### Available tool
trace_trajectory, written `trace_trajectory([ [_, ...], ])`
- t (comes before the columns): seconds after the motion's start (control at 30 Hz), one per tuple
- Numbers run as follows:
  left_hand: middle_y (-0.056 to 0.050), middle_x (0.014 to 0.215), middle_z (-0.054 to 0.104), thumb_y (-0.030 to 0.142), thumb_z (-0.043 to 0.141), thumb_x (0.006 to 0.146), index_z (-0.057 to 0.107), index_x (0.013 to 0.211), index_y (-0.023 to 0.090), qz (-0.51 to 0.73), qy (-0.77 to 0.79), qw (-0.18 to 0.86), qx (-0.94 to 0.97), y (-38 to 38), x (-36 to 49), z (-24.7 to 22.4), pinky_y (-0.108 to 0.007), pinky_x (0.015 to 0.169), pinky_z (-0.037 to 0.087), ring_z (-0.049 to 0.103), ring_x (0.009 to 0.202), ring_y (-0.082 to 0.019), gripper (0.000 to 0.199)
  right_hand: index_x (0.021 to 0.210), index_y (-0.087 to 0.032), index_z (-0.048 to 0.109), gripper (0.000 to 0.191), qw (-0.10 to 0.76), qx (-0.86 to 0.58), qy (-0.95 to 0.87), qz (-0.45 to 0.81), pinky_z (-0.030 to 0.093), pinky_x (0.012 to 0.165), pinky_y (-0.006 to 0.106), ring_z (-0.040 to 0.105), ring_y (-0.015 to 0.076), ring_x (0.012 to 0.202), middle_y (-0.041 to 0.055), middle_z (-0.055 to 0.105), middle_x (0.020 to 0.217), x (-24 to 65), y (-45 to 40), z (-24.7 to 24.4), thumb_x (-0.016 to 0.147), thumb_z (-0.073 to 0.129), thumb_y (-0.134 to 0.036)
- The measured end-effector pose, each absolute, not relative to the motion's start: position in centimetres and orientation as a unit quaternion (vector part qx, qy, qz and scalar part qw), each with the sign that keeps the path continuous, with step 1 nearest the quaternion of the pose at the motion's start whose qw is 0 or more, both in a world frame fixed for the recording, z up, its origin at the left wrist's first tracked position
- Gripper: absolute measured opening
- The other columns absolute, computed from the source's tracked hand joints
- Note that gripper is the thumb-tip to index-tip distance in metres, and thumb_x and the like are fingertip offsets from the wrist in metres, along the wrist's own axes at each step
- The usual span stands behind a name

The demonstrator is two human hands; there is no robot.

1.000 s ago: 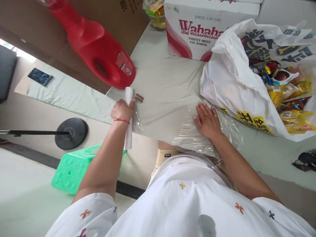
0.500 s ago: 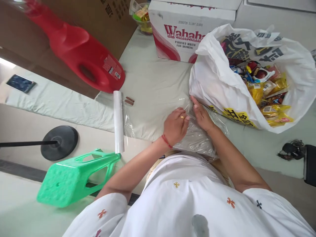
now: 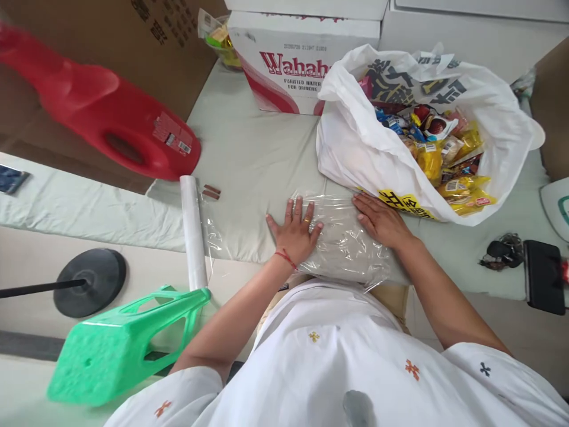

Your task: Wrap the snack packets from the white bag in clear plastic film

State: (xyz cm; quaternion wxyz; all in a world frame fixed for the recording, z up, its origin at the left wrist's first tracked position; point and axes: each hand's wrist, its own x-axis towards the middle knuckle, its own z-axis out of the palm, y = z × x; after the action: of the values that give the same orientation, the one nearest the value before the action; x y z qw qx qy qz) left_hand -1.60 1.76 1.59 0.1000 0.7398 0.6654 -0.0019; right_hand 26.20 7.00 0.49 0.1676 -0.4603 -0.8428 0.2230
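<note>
A clear plastic sheet (image 3: 344, 243), wrinkled and shiny, lies on the cloth-covered table right in front of me. My left hand (image 3: 296, 232) rests flat on its left side with the fingers spread. On its upper right edge lies my right hand (image 3: 383, 219), fingers stretched out, close against the base of a white plastic bag (image 3: 342, 139). That bag stands open and holds several wrapped snacks (image 3: 433, 160). A white roll of plastic film (image 3: 193, 231) lies to the left, with a clear loose end beside it.
A large red bottle (image 3: 115, 118) stands left of a Wahaha carton (image 3: 284, 71). Small brown strips (image 3: 211, 191) lie by the roll. A green plastic stool (image 3: 111, 350) is at lower left. Keys (image 3: 502, 250) and a black phone (image 3: 544, 276) lie at right.
My left hand has opened from a curled pose and spread flat on the plastic. My right hand has come down flat, farther right. The plastic now lies more spread out. The view has shifted right.
</note>
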Motion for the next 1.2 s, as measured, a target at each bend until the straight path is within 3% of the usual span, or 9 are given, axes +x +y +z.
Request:
trace_trajectory([
  [0.1, -0.009, 0.178, 0.019, 0.06, 0.027, 0.107, 0.029, 0.168, 0.033, 0.001, 0.67, 0.099, 0.735, 2.6, -2.0, 1.5, -0.086, 0.119, 0.008, 0.014, 0.165, -0.037, 0.067, 0.148, -0.023, 0.064, 0.054, 0.196, -0.475, -0.817, 0.262, 0.041, 0.126, 0.056, 0.053, 0.03, 0.148, 0.0094, 0.058, 0.156, 27.2, 5.9, 3.0, 0.106, 0.043, -0.05],
  [0.23, -0.009, 0.178, 0.017, 0.063, 0.027, 0.106, 0.029, 0.168, 0.032, -0.008, 0.666, 0.099, 0.74, 2.9, -2.3, 1.3, -0.086, 0.119, 0.006, 0.014, 0.166, -0.037, 0.069, 0.113, -0.032, 0.08, 0.035, 0.245, -0.52, -0.745, 0.338, 0.063, 0.099, 0.05, 0.077, 0.0286, 0.106, 0.0035, 0.081, 0.115, 29.5, 4.4, 10.7, 0.1, 0.057, -0.055],
  [0.33, -0.009, 0.178, 0.015, 0.062, 0.025, 0.107, 0.027, 0.169, 0.031, -0.007, 0.666, 0.091, 0.74, 2.8, -2.3, 1.2, -0.086, 0.119, 0.006, 0.014, 0.166, -0.036, 0.069, 0.121, -0.031, 0.075, 0.036, 0.33, -0.657, -0.647, 0.205, 0.063, 0.093, 0.046, 0.077, 0.0262, 0.099, 0.0051, 0.08, 0.112, 31.9, 6.6, 14.7, 0.099, 0.059, -0.054],
  [0.43, -0.01, 0.178, 0.016, 0.059, 0.023, 0.108, 0.027, 0.169, 0.03, -0.01, 0.668, 0.09, 0.738, 2.7, -2.1, 1.2, -0.086, 0.119, 0.005, 0.013, 0.166, -0.035, 0.068, 0.142, -0.022, 0.063, 0.062, 0.176, -0.778, -0.593, 0.103, 0.054, 0.102, 0.055, 0.07, 0.0357, 0.115, 0.0155, 0.073, 0.129, 33.2, 11.6, 14.4, 0.09, 0.07, -0.056],
  [0.53, -0.01, 0.178, 0.017, 0.059, 0.024, 0.108, 0.028, 0.169, 0.031, -0.012, 0.67, 0.093, 0.736, 2.8, -2.1, 1.3, -0.085, 0.12, 0.004, 0.013, 0.166, -0.035, 0.067, 0.127, -0.014, 0.069, 0.06, 0.012, -0.793, -0.597, 0.124, 0.053, 0.096, 0.052, 0.066, 0.0404, 0.115, 0.0233, 0.07, 0.127, 33.5, 15.5, 12.9, 0.083, 0.079, -0.054],
  [0.8, -0.012, 0.178, 0.019, 0.057, 0.025, 0.108, 0.03, 0.168, 0.028, 0.004, 0.666, 0.091, 0.741, 2.7, -2.2, 1.4, -0.084, 0.12, 0.004, 0.015, 0.166, -0.035, 0.067, 0.108, -0.021, 0.071, 0.024, 0.044, -0.763, -0.635, 0.112, 0.045, 0.079, 0.036, 0.055, 0.0175, 0.078, 0.0057, 0.07, 0.093, 38.9, 14.9, 18.2, 0.089, 0.079, -0.034],
  [0.97, -0.013, 0.177, 0.02, 0.056, 0.026, 0.108, 0.031, 0.168, 0.028, 0.005, 0.665, 0.094, 0.741, 2.7, -2.2, 1.5, -0.082, 0.122, 0.003, 0.016, 0.166, -0.035, 0.066, 0.11, -0.019, 0.07, 0.029, -0.024, -0.715, -0.691, 0.1, 0.045, 0.09, 0.038, 0.062, 0.0239, 0.096, 0.011, 0.071, 0.105, 39.9, 16.5, 18.0, 0.087, 0.081, -0.034],
  [1.13, -0.013, 0.177, 0.02, 0.056, 0.026, 0.108, 0.032, 0.168, 0.028, 0.002, 0.669, 0.095, 0.737, 2.8, -2.1, 1.6, -0.082, 0.121, 0.006, 0.016, 0.165, -0.037, 0.066, 0.131, -0.006, 0.061, 0.063, 0.047, -0.812, -0.548, 0.196, 0.042, 0.108, 0.044, 0.06, 0.0359, 0.125, 0.0319, 0.062, 0.139, 37.1, 17.7, 13.4, 0.098, 0.063, -0.06],
  [1.2, -0.013, 0.177, 0.021, 0.055, 0.026, 0.108, 0.032, 0.167, 0.028, 0.003, 0.671, 0.096, 0.736, 2.8, -2.1, 1.7, -0.083, 0.121, 0.006, 0.017, 0.165, -0.036, 0.066, 0.138, -0.006, 0.058, 0.066, 0.066, -0.806, -0.53, 0.256, 0.04, 0.114, 0.042, 0.057, 0.0335, 0.134, 0.0308, 0.056, 0.149, 36.5, 17.5, 12.0, 0.104, 0.049, -0.062],
])
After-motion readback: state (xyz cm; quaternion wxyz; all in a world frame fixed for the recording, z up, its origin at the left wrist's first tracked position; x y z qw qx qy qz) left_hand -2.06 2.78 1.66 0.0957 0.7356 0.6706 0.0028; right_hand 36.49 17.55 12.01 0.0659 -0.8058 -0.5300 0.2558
